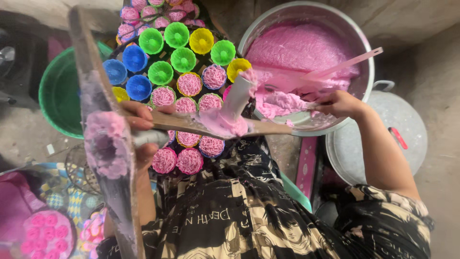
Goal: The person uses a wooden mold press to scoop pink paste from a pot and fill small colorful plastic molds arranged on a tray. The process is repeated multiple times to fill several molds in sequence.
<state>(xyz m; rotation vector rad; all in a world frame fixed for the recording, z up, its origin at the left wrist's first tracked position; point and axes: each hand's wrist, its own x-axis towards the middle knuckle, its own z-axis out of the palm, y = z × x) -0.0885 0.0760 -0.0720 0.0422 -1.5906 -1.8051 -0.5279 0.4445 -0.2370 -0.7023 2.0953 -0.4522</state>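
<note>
Bare concrete floor [431,62], work done low to the ground. Large metal pot [364,72] holds pink dough [297,45]. Right hand [338,103] is closed around a pink spatula [345,64] at the pot's near rim, scooping dough. Left hand [141,132] is clamped on a dough-smeared wooden press [191,123], held over a tray of small coloured moulds [177,57]. Near moulds carry pink noodle nests; far ones are unfilled. White cylinder [237,96] stands on the press, dough heaped at its base. Green basin [60,93] left; metal lid [402,129] right.

Single head-worn view, straight down, close over the lap.
</note>
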